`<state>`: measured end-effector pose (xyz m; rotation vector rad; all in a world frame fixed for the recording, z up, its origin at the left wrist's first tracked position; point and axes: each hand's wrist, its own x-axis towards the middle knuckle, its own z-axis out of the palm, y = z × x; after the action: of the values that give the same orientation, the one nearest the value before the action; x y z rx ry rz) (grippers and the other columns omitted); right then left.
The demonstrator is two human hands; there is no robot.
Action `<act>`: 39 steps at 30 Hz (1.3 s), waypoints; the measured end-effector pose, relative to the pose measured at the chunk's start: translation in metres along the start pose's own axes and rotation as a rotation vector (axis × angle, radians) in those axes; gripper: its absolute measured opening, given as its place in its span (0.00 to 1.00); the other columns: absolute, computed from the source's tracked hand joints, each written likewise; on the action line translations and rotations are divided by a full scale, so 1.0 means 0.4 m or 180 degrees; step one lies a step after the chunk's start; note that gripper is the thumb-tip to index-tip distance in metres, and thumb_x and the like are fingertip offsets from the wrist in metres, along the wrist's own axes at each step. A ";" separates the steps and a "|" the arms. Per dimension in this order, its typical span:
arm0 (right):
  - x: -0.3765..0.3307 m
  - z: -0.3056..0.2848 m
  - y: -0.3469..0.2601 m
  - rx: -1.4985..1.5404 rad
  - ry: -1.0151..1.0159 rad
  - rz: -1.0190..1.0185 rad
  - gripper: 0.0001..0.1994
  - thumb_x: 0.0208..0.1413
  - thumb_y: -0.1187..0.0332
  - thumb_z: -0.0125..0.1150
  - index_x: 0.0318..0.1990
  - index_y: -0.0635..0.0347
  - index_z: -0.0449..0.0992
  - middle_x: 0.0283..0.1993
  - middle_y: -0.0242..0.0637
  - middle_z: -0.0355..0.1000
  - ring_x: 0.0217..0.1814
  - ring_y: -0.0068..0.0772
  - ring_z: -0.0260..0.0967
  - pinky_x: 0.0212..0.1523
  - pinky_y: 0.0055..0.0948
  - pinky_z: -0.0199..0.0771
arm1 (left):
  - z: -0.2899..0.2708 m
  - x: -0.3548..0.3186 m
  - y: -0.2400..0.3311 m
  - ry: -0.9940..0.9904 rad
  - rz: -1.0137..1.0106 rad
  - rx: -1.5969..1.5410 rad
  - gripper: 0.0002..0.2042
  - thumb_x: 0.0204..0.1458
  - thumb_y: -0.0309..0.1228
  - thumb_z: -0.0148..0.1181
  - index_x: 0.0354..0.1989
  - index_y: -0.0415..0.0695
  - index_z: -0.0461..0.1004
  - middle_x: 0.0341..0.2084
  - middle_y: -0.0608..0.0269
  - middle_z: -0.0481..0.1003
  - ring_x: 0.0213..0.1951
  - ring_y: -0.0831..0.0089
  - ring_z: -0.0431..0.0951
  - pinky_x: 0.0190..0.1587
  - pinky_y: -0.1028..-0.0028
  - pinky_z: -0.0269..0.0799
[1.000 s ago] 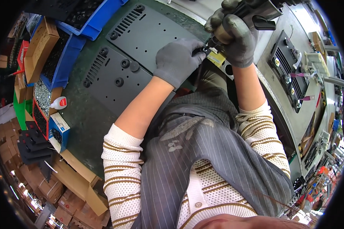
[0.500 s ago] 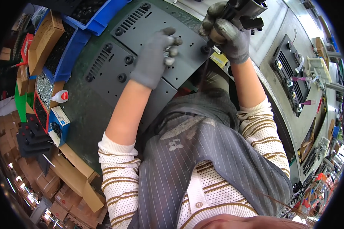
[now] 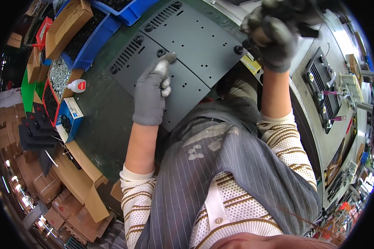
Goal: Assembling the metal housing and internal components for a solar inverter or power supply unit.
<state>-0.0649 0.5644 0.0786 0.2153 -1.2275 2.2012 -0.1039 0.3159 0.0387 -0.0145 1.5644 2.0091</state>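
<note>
Two dark grey metal plates with slots and small holes lie side by side: a farther plate [image 3: 195, 35] and a nearer plate [image 3: 185, 83]. Black round feet sit on them, one of them a foot [image 3: 161, 52] close to the fingertips of my left hand [image 3: 151, 89]. That hand wears a grey glove and lies over the nearer plate, index finger stretched out and the other fingers curled; what they hold, if anything, is hidden. My gloved right hand [image 3: 274, 39] is closed round a black hand-held power tool [image 3: 297, 16], raised beyond the plates' right corner and blurred by motion.
Blue bins [image 3: 89, 45] of dark parts stand at the upper left, beside a cardboard box [image 3: 66, 31]. Silvery small hardware [image 3: 59, 76], a white bottle [image 3: 77, 86] and a blue box [image 3: 69, 118] are along the left edge. Another slotted black part [image 3: 320, 89] lies on the right bench.
My left hand has moved back from the farther plate to the nearer one and its index finger has stretched out. The right hand and power tool have shifted slightly right; the view has also shifted.
</note>
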 end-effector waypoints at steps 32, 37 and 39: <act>-0.063 0.124 0.046 0.1136 -0.1935 -0.0157 0.27 0.52 0.48 0.51 0.53 0.57 0.62 0.35 0.35 0.67 0.31 0.31 0.65 0.29 0.30 0.67 | 0.049 -0.047 -0.079 -0.1661 -0.0796 -0.2666 0.18 0.62 0.36 0.46 0.56 0.39 0.64 0.16 0.71 0.62 0.14 0.85 0.57 0.12 0.86 0.50; -0.070 0.077 0.043 0.1314 -0.1146 0.0091 0.26 0.52 0.49 0.50 0.52 0.60 0.64 0.33 0.35 0.66 0.30 0.29 0.63 0.34 0.30 0.59 | 0.016 -0.002 -0.042 0.0065 0.1489 0.2442 0.16 0.57 0.41 0.52 0.48 0.46 0.72 0.22 0.68 0.69 0.20 0.76 0.69 0.23 0.77 0.66; -0.076 0.067 0.037 0.1257 -0.0756 0.0069 0.26 0.51 0.49 0.49 0.50 0.60 0.65 0.33 0.34 0.66 0.31 0.30 0.63 0.35 0.30 0.57 | -0.016 0.033 -0.017 0.0301 0.1733 0.3787 0.15 0.54 0.41 0.55 0.48 0.51 0.73 0.24 0.67 0.71 0.24 0.72 0.72 0.27 0.73 0.68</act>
<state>-0.0529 0.5240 0.0702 0.6401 -0.9002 2.4749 -0.1140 0.3169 0.0261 0.8491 2.7850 1.0770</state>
